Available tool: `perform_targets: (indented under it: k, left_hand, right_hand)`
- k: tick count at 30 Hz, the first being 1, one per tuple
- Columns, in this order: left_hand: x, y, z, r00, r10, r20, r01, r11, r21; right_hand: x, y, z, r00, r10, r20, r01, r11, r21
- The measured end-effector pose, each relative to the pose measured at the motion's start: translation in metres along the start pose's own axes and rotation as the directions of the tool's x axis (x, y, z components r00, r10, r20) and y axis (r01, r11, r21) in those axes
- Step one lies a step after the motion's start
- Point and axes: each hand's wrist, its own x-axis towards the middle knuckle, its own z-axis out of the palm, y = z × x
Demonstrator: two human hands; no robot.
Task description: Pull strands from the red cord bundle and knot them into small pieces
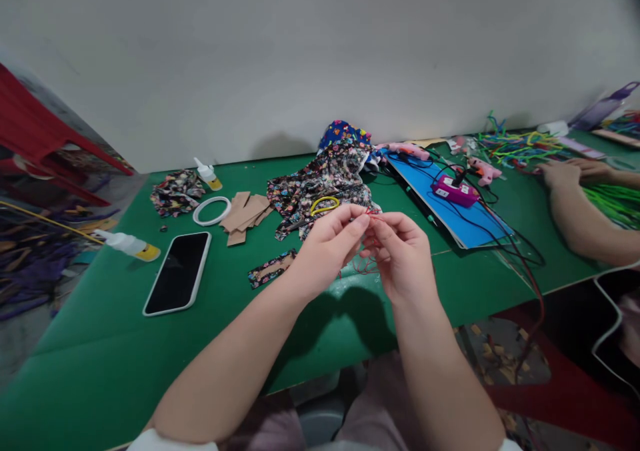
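My left hand point(327, 244) and my right hand point(400, 251) are raised together over the green table point(125, 357), fingertips pinched on a thin red thread point(373, 214). More red thread hangs in loose loops below my hands. Just behind them lies a pile of dark floral fabric point(320, 187) with a yellow ring point(325, 204) on it. A small floral-covered strip point(270, 269) lies flat on the table to the left of my left wrist.
A black phone point(179, 272), two glue bottles point(129, 244), a white ring point(211, 211) and brown card pieces point(246, 214) lie left. At right are a blue board point(450, 214) with a purple device, pink glue guns, cables, pipe cleaners and another person's arm point(580, 211).
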Motion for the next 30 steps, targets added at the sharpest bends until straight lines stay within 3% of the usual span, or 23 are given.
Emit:
perform_targets:
  k: [11, 20, 30]
  left_hand:
    - [0.0018, 0.0006, -0.0022, 0.999, 0.006, 0.050, -0.012, 0.993, 0.114]
    - [0.0003, 0.0005, -0.0063, 0.988, 0.125, 0.086, -0.148, 0.920, 0.364]
    - [-0.0010, 0.0023, -0.0069, 0.982, 0.029, 0.186, -0.056, 0.989, 0.138]
  right_hand:
    - [-0.0005, -0.0010, -0.0019, 0.998, -0.054, 0.019, 0.055, 0.997, -0.050]
    - [-0.0033, -0.0037, -0.0014, 0.999, -0.043, 0.023, 0.045, 0.994, -0.099]
    - [-0.0003, -0.0031, -0.0064, 0.983, 0.129, 0.127, -0.132, 0.991, 0.017]
